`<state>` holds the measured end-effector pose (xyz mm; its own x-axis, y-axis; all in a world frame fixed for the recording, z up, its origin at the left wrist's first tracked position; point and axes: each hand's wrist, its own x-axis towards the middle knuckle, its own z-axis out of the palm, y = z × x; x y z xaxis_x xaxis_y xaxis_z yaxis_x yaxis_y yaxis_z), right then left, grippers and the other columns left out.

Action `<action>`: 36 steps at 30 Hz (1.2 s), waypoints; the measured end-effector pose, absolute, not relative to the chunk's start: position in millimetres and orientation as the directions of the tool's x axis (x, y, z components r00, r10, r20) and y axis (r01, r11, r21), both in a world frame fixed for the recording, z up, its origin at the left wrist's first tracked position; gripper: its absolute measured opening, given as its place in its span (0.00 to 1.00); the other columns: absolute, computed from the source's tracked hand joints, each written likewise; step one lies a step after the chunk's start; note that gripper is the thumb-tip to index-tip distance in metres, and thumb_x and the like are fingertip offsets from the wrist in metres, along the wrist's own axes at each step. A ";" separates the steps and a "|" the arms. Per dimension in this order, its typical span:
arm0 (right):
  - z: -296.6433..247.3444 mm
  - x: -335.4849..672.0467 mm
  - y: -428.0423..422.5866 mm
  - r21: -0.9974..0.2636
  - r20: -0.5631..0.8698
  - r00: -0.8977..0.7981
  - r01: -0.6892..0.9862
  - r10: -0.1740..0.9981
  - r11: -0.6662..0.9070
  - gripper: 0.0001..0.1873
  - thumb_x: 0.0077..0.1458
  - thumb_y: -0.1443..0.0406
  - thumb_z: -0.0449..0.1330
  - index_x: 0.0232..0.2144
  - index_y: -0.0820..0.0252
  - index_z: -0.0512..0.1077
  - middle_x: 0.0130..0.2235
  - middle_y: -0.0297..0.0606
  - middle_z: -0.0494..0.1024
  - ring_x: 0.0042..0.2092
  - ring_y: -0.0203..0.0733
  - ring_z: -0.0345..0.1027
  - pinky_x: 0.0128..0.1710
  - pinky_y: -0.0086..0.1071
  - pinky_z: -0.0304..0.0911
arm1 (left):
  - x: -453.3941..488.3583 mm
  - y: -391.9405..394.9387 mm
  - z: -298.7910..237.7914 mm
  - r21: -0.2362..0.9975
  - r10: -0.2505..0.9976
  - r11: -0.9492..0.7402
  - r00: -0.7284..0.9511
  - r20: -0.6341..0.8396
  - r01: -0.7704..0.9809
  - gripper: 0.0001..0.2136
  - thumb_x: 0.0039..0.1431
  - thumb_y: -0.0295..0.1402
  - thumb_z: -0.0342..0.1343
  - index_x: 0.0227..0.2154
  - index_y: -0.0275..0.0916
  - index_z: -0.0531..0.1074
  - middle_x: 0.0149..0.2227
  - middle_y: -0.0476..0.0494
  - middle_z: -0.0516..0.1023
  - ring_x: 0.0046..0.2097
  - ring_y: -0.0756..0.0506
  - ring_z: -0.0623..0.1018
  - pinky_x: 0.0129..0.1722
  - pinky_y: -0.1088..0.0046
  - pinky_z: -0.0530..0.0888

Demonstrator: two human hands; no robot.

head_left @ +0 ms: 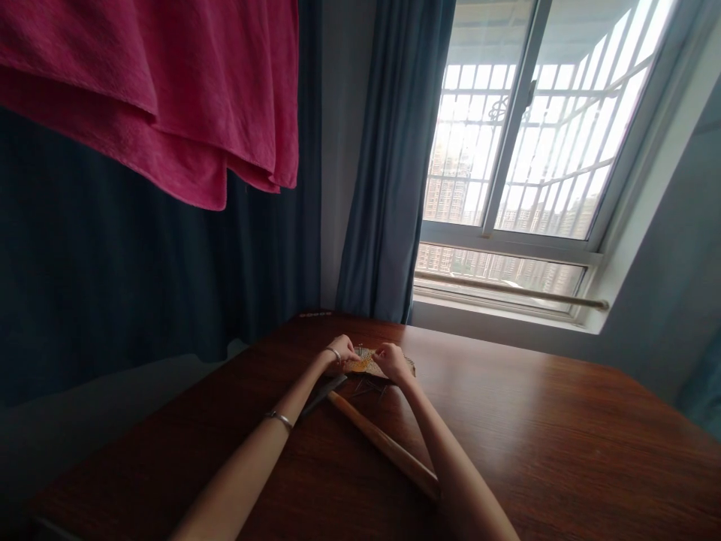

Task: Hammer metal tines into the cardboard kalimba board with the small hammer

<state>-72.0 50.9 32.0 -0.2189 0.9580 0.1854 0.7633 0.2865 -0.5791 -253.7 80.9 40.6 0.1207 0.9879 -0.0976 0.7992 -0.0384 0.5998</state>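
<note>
My left hand (340, 353) and my right hand (390, 361) are close together over a small flat piece (365, 364), light and speckled with a yellow patch, lying on the table. A small upright metal nail (360, 349) seems to stand at its far side. Both hands have their fingers pinched at this piece; what lies between the fingertips is too small to make out. Just in front lie several thin dark nails (369, 387). Nearer to me is a hammer (383, 442), its wooden handle slanting toward my right forearm and its dark head beside my left wrist.
The brown wooden table (541, 428) reaches to the window wall. Dark blue curtains (388, 165) hang behind it, and a pink towel (185, 98) hangs at upper left. A barred window (507, 150) with a rail (512, 291) across its lower part is on the right.
</note>
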 end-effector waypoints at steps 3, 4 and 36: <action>27.2 -82.7 62.8 -0.559 0.318 -0.166 0.763 0.934 0.325 0.13 0.54 0.68 0.49 0.39 0.62 0.70 0.41 0.43 0.73 0.42 0.38 0.65 0.40 0.28 0.56 | -252.9 79.5 34.5 0.656 0.999 -0.030 0.053 -0.015 0.754 0.12 0.41 0.35 0.60 0.29 0.32 0.75 0.18 0.49 0.72 0.20 0.53 0.69 0.20 0.80 0.63; 24.7 -86.8 65.9 -0.552 0.341 -0.171 0.759 0.924 0.344 0.14 0.54 0.70 0.49 0.40 0.62 0.71 0.42 0.43 0.73 0.42 0.37 0.65 0.41 0.27 0.56 | -252.4 78.8 33.3 0.664 0.998 -0.043 0.057 0.000 0.746 0.12 0.41 0.35 0.60 0.29 0.33 0.75 0.19 0.48 0.73 0.21 0.52 0.70 0.21 0.79 0.64; 17.1 -105.6 67.8 -0.647 0.278 -0.143 0.703 0.950 0.295 0.13 0.53 0.63 0.50 0.33 0.60 0.74 0.31 0.36 0.77 0.33 0.36 0.68 0.30 0.24 0.59 | -249.2 78.0 54.3 0.636 0.983 -0.160 0.184 0.029 0.755 0.10 0.44 0.32 0.55 0.30 0.33 0.76 0.28 0.42 0.78 0.29 0.48 0.76 0.25 0.78 0.69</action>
<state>-105.6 67.8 17.1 -0.1430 0.9500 0.2777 0.7034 0.2949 -0.6468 -249.2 78.0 54.3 0.1835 0.9826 0.0295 0.7551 -0.1601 0.6357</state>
